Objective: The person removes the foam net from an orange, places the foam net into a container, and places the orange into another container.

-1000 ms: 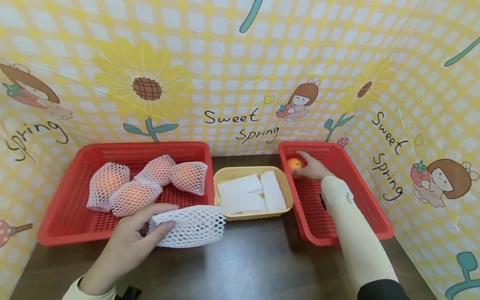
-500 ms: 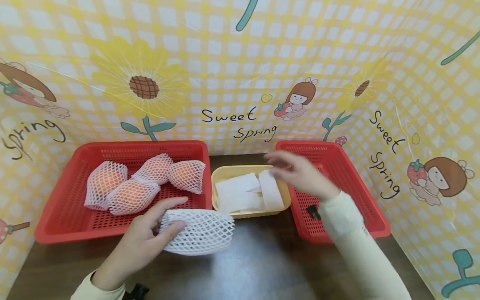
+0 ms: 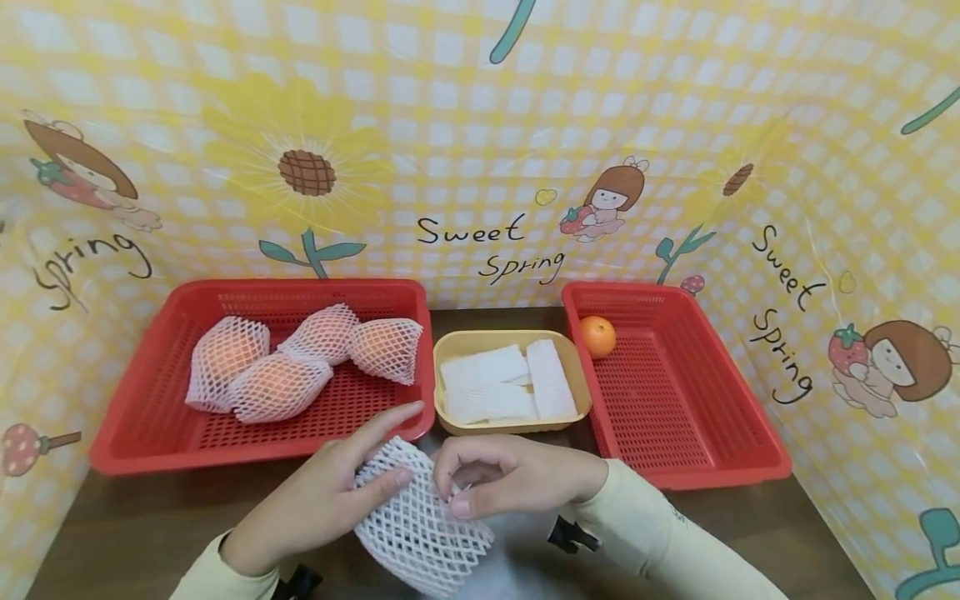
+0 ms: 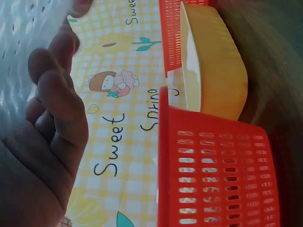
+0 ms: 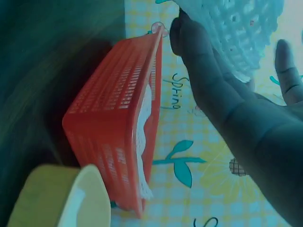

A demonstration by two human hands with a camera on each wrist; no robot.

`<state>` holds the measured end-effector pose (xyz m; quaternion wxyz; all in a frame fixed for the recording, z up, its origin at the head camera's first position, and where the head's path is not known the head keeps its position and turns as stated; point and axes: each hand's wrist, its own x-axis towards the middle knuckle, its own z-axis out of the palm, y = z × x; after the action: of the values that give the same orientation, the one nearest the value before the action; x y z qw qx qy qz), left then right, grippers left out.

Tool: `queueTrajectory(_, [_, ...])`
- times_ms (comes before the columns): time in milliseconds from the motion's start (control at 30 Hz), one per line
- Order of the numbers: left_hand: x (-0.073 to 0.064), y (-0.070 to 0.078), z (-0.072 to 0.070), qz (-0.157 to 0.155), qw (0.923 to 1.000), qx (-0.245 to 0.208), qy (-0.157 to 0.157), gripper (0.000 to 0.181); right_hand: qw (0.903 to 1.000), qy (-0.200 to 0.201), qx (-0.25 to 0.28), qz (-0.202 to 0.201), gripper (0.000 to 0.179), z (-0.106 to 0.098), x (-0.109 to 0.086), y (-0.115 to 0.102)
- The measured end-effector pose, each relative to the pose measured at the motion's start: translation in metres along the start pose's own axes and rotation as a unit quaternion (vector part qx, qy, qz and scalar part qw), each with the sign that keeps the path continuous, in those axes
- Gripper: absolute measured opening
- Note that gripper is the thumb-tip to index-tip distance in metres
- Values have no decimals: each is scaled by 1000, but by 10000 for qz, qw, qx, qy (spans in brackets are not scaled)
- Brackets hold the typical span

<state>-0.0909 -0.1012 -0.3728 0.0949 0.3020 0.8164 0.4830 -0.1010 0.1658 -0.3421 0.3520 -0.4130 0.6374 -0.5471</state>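
Left hand (image 3: 322, 500): grasping net (image 3: 420, 525), thumb across it.
Right hand (image 3: 517, 477): thumb and finger pinching the net's edge.
Net: between the hands, over tabletop (image 3: 135, 533), near tub (image 3: 510, 428).
Tub: flat nets (image 3: 553, 379) inside.
Left basket (image 3: 247, 461): four netted fruits (image 3: 279, 385).
Right basket (image 3: 652, 400): bare orange (image 3: 597, 337).

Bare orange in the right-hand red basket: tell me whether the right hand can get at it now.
Likely yes: the orange sits in its open red basket with nothing over it. The right hand pinches the white foam net, though, so it would probably have to let go first.
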Motion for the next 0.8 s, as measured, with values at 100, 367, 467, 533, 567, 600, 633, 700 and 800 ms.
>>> queueTrajectory(100, [-1,-3,1,50,9999,-45,-89,63,9994,-19,-324,91,17,0,0,3])
queueTrajectory(367, [-2,-6,-6,-211,9995,-215,29,61,9851,911,-1441,215,22,-6,2,19])
queueTrajectory(467, [-1,-9,-14,-226,9981,-522,227,58,9631,1933,-1858,236,25,-14,0,26])
queueTrajectory(533, [0,-11,-24,-203,9957,-860,262,56,9303,2929,-2181,347,26,-21,-1,32])
queueTrajectory(567, [1,-12,-30,-210,9946,-979,265,55,9105,3444,-2249,414,27,-26,-2,34])
queueTrajectory(600, [2,-12,-36,-245,9943,-1008,258,53,8892,3935,-2274,521,27,-30,-3,36])
queueTrajectory(633, [4,-12,-43,-287,9952,-908,245,51,8680,4371,-2265,645,28,-35,-5,38])
queueTrajectory(700, [8,-11,-60,-508,9979,-317,259,44,8325,5040,-2165,773,31,-45,-5,42])
queueTrajectory(800, [16,-18,-89,-946,9891,1104,250,36,8043,5474,-2110,943,38,-60,-2,49])
